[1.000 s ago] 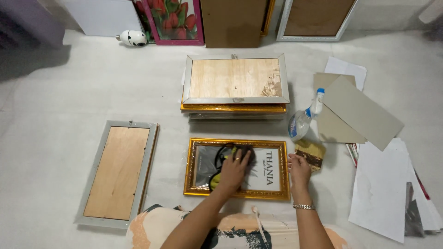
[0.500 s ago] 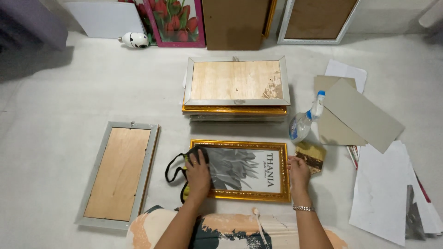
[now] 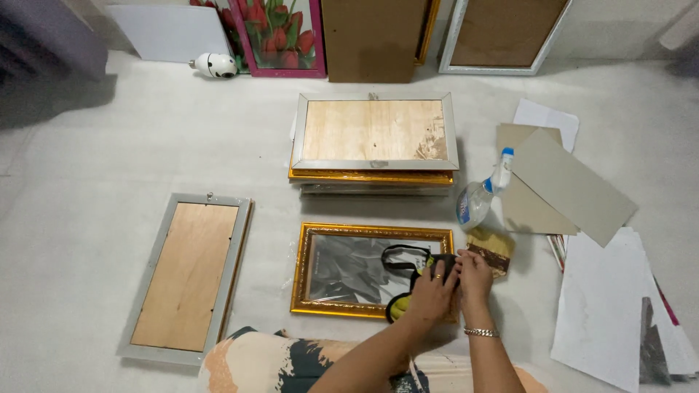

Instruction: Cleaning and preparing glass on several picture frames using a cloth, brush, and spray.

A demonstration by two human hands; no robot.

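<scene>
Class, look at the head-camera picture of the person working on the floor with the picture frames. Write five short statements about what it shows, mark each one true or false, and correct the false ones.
1. Both hands are at the right end of the gold picture frame. True: the left hand and right hand meet there.
2. The left hand presses a yellow and black cloth on the frame. True.
3. The spray bottle is held in the right hand. False: it lies on the floor above the hands, untouched.
4. The silver frame at the left lies face up. False: its wooden backing shows.
5. A brush lies beside the right hand. True.
</scene>
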